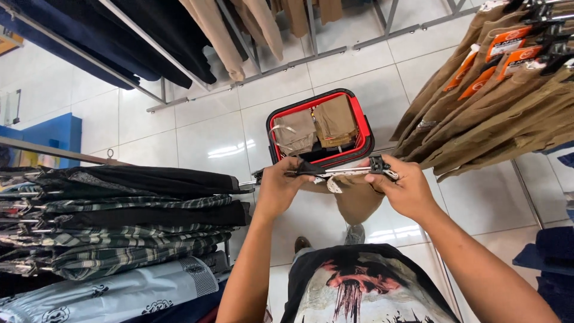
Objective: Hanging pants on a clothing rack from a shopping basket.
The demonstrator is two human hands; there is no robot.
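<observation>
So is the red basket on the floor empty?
No, the red basket holds folded khaki garments inside its rim.

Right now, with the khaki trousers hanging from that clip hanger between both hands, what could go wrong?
1. The khaki trousers hang from the clip hanger gripped by the left hand and right hand; if a clip opens, they may drop to the floor short of the red basket.
2. The rack of khaki garments is close to the right; an elbow could snag it.
</observation>
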